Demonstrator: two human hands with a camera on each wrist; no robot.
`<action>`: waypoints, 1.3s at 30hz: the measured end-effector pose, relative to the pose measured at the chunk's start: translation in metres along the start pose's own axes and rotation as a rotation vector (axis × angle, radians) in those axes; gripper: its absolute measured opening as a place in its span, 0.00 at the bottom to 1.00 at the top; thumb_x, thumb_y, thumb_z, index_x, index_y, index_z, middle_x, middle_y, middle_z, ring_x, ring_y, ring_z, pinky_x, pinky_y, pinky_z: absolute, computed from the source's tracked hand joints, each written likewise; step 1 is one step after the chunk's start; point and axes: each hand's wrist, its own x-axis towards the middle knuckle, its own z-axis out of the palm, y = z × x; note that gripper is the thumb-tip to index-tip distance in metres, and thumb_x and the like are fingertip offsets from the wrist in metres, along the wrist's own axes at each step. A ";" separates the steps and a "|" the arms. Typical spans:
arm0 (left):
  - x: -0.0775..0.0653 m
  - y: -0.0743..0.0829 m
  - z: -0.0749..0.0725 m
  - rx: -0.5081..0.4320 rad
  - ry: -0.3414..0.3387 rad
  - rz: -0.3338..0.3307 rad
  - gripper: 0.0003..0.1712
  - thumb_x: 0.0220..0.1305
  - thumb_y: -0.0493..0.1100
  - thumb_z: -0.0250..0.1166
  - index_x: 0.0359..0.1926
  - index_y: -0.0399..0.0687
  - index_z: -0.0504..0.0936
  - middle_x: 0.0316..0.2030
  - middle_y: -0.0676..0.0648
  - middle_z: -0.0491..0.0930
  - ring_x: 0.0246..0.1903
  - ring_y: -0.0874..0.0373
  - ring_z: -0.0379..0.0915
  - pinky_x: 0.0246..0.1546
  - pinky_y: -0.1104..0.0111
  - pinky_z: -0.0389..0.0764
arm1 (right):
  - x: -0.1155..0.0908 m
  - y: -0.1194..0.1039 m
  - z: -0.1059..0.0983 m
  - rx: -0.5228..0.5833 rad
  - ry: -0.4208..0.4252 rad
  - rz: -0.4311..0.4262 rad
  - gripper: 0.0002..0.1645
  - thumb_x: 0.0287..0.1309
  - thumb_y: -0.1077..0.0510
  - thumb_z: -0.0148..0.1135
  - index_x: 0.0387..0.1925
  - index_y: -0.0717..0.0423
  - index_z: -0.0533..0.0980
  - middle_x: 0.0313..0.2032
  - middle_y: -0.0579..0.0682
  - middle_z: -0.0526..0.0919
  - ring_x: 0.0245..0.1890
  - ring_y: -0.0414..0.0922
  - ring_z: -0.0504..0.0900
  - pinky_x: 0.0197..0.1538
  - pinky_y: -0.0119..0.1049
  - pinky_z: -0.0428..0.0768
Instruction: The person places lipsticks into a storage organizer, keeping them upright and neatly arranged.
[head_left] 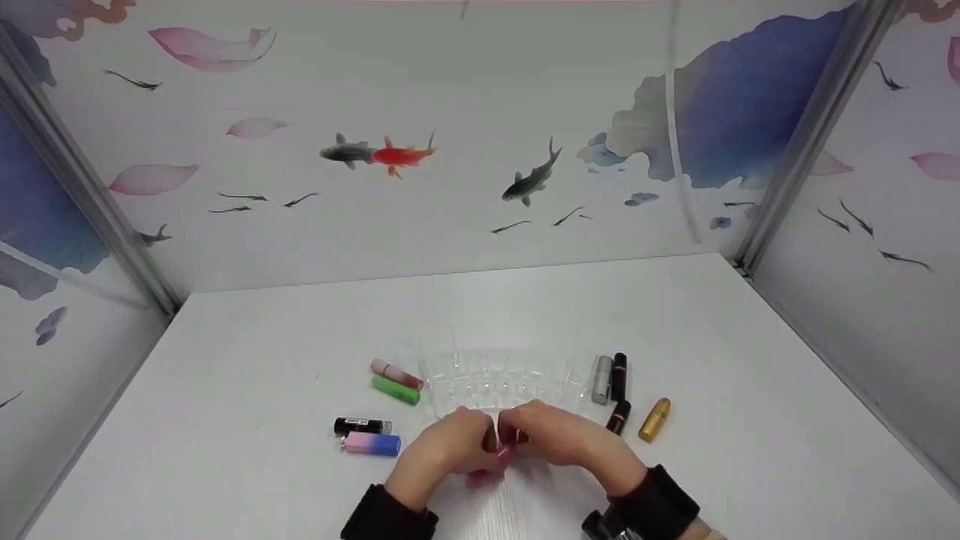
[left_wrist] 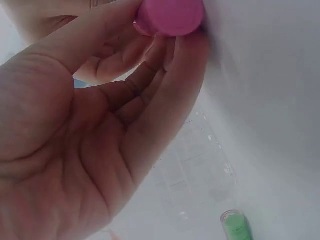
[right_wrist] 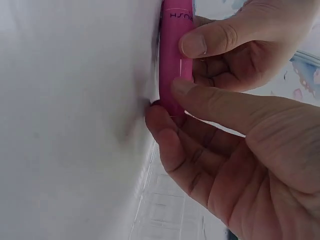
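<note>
Both hands meet near the front middle of the table, in front of the clear plastic organizer. Between them is a pink lipstick tube with dark lettering on its side. My left hand pinches one end, and its round pink end faces the left wrist camera. My right hand pinches the other end between thumb and fingers. From the head, fingers hide most of the tube. A blurred pinkish-red patch shows below the left fingers; I cannot tell what it is.
Left of the organizer lie a pink tube, a green tube, a black tube and a pink-blue one. To its right are silver, black and gold tubes, plus another black one by the right wrist.
</note>
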 end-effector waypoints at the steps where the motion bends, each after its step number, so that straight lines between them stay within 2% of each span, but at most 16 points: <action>1: 0.000 -0.001 -0.001 -0.007 0.005 0.012 0.12 0.57 0.44 0.72 0.21 0.47 0.80 0.15 0.56 0.75 0.19 0.65 0.69 0.27 0.73 0.70 | -0.001 0.001 -0.002 0.030 -0.004 0.003 0.05 0.58 0.66 0.67 0.36 0.55 0.79 0.33 0.47 0.85 0.34 0.34 0.79 0.42 0.27 0.79; 4: 0.003 -0.001 -0.003 -0.059 0.037 0.038 0.10 0.59 0.45 0.72 0.28 0.47 0.80 0.21 0.54 0.79 0.23 0.65 0.71 0.30 0.72 0.72 | -0.005 0.006 -0.011 0.111 0.019 0.012 0.03 0.61 0.61 0.67 0.37 0.54 0.80 0.35 0.46 0.86 0.36 0.34 0.81 0.45 0.29 0.82; 6: 0.005 -0.001 -0.003 -0.129 0.081 0.064 0.09 0.60 0.44 0.71 0.33 0.46 0.81 0.26 0.52 0.83 0.27 0.65 0.74 0.32 0.72 0.74 | -0.009 0.011 -0.019 0.166 0.053 0.021 0.04 0.62 0.59 0.66 0.39 0.53 0.80 0.37 0.46 0.86 0.39 0.36 0.83 0.46 0.30 0.83; 11: 0.015 0.007 0.001 -0.291 0.245 0.142 0.12 0.62 0.44 0.71 0.42 0.46 0.79 0.37 0.49 0.86 0.37 0.61 0.83 0.42 0.70 0.83 | -0.022 0.019 -0.041 0.265 0.168 0.037 0.06 0.64 0.60 0.64 0.43 0.54 0.80 0.41 0.50 0.86 0.43 0.44 0.87 0.44 0.31 0.84; 15: 0.020 0.019 0.004 -0.351 0.363 0.202 0.13 0.65 0.43 0.68 0.48 0.48 0.77 0.41 0.50 0.84 0.44 0.59 0.83 0.46 0.70 0.85 | -0.034 0.018 -0.059 0.297 0.245 0.051 0.09 0.65 0.60 0.64 0.46 0.54 0.81 0.43 0.51 0.86 0.43 0.46 0.87 0.43 0.31 0.84; 19: 0.021 0.034 0.005 -0.395 0.430 0.242 0.13 0.67 0.42 0.66 0.51 0.47 0.76 0.44 0.49 0.83 0.46 0.59 0.81 0.44 0.74 0.85 | -0.046 0.013 -0.075 0.251 0.299 0.090 0.11 0.64 0.60 0.64 0.48 0.53 0.81 0.43 0.47 0.87 0.43 0.42 0.86 0.46 0.32 0.84; 22: 0.024 0.045 0.006 -0.406 0.439 0.272 0.15 0.68 0.41 0.65 0.53 0.47 0.75 0.48 0.47 0.81 0.49 0.57 0.80 0.45 0.74 0.85 | -0.053 0.011 -0.083 0.169 0.355 0.128 0.11 0.63 0.62 0.65 0.47 0.53 0.82 0.41 0.46 0.88 0.41 0.41 0.85 0.47 0.33 0.85; 27: 0.029 0.057 0.010 -0.347 0.387 0.327 0.24 0.69 0.43 0.63 0.64 0.47 0.71 0.57 0.46 0.79 0.56 0.54 0.79 0.48 0.70 0.85 | -0.060 0.012 -0.086 0.042 0.434 0.188 0.11 0.61 0.66 0.65 0.45 0.57 0.82 0.38 0.49 0.89 0.38 0.42 0.86 0.42 0.33 0.85; 32: 0.033 0.056 0.016 -0.301 0.341 0.394 0.31 0.68 0.37 0.61 0.71 0.44 0.65 0.64 0.45 0.77 0.61 0.53 0.77 0.49 0.75 0.83 | -0.059 0.016 -0.083 -0.030 0.458 0.211 0.11 0.60 0.68 0.66 0.45 0.58 0.81 0.37 0.51 0.89 0.36 0.43 0.86 0.40 0.35 0.86; 39: 0.042 0.049 0.028 -0.315 0.339 0.432 0.37 0.60 0.26 0.55 0.72 0.41 0.65 0.67 0.44 0.74 0.66 0.53 0.73 0.53 0.78 0.80 | -0.052 0.022 -0.077 -0.068 0.457 0.185 0.08 0.58 0.70 0.66 0.38 0.58 0.81 0.34 0.50 0.89 0.35 0.45 0.87 0.37 0.34 0.84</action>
